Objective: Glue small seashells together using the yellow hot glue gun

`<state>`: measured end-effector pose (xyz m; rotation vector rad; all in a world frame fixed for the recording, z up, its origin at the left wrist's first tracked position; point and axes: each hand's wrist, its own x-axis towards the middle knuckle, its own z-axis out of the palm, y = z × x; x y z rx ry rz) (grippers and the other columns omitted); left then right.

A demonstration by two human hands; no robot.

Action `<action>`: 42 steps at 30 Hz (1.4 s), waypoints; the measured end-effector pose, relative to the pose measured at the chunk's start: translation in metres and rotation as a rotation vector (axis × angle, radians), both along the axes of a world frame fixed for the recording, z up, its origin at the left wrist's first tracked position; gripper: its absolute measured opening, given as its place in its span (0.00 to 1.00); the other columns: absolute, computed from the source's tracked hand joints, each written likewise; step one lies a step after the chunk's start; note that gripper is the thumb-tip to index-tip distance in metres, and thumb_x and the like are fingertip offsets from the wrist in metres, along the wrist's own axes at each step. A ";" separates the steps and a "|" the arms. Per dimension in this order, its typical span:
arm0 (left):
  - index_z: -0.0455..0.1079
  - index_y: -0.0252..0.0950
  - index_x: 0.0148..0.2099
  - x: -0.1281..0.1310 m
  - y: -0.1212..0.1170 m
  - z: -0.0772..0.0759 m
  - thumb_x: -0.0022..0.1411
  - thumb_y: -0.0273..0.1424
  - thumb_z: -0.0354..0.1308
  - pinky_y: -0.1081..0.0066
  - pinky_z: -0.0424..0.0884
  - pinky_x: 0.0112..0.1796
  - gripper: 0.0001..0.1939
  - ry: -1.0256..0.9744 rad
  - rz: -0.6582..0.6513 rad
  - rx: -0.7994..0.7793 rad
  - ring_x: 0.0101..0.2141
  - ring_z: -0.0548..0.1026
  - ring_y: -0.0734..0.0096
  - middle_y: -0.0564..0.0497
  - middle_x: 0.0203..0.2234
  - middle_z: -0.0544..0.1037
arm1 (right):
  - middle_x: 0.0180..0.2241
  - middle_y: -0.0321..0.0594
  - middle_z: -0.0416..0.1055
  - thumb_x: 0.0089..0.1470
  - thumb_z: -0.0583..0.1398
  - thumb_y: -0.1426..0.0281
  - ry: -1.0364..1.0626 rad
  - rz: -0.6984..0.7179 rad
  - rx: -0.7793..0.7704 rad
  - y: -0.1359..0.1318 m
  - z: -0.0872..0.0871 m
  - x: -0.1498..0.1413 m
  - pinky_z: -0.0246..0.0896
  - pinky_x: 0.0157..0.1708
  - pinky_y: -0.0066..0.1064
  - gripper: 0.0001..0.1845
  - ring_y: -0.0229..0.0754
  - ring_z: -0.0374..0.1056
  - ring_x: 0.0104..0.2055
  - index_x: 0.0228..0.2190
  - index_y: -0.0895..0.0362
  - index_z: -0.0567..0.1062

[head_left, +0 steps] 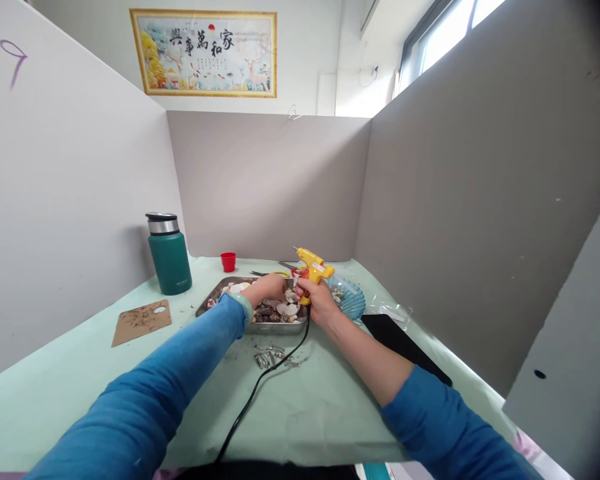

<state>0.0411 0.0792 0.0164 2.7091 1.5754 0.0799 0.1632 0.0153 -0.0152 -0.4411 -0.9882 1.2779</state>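
My right hand (318,300) is closed round the handle of a yellow hot glue gun (314,267), whose nozzle points left over a metal tray (207,302) filled with several seashells. The gun's black cord (260,380) runs down the table toward me. My left hand (267,288) is over the tray with its fingers curled, close to the nozzle; what it pinches is too small to make out. Both arms wear blue sleeves.
A green thermos (169,255) stands at the left, a small red cup (228,261) behind the tray. A brown cardboard piece (142,321), several metal clips (273,357), a blue shell-shaped dish (349,298), scissors (290,267) and a black flat object (403,340) lie on the light green table. Grey partition walls enclose it.
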 end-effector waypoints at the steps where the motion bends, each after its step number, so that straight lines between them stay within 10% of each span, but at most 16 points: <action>1: 0.74 0.35 0.26 0.000 0.002 -0.002 0.41 0.28 0.61 0.74 0.65 0.30 0.05 -0.002 0.000 -0.010 0.26 0.72 0.66 0.49 0.21 0.75 | 0.14 0.25 0.59 0.39 0.62 0.74 0.005 0.002 -0.004 0.000 0.000 0.000 0.53 0.17 0.23 0.15 0.30 0.54 0.15 0.33 0.56 0.66; 12: 0.74 0.34 0.38 -0.025 -0.004 0.019 0.39 0.21 0.60 0.71 0.69 0.27 0.19 -0.193 -0.009 -0.273 0.23 0.73 0.67 0.51 0.23 0.75 | 0.16 0.25 0.60 0.39 0.63 0.73 0.009 -0.025 -0.011 0.003 -0.003 0.002 0.54 0.17 0.23 0.16 0.30 0.56 0.16 0.33 0.55 0.66; 24: 0.71 0.29 0.40 -0.070 -0.048 0.035 0.48 0.22 0.64 0.70 0.74 0.34 0.14 -1.298 0.006 -0.734 0.30 0.78 0.68 0.46 0.27 0.78 | 0.16 0.26 0.61 0.38 0.63 0.72 -0.046 -0.040 0.017 0.002 -0.004 0.000 0.55 0.17 0.23 0.17 0.30 0.56 0.17 0.34 0.55 0.67; 42: 0.73 0.29 0.39 -0.058 -0.049 0.008 0.46 0.16 0.64 0.70 0.75 0.38 0.15 -1.520 -0.120 -0.862 0.33 0.78 0.67 0.45 0.32 0.78 | 0.15 0.27 0.62 0.40 0.61 0.70 -0.190 -0.112 0.053 -0.004 -0.004 -0.004 0.54 0.18 0.22 0.15 0.31 0.56 0.16 0.34 0.56 0.68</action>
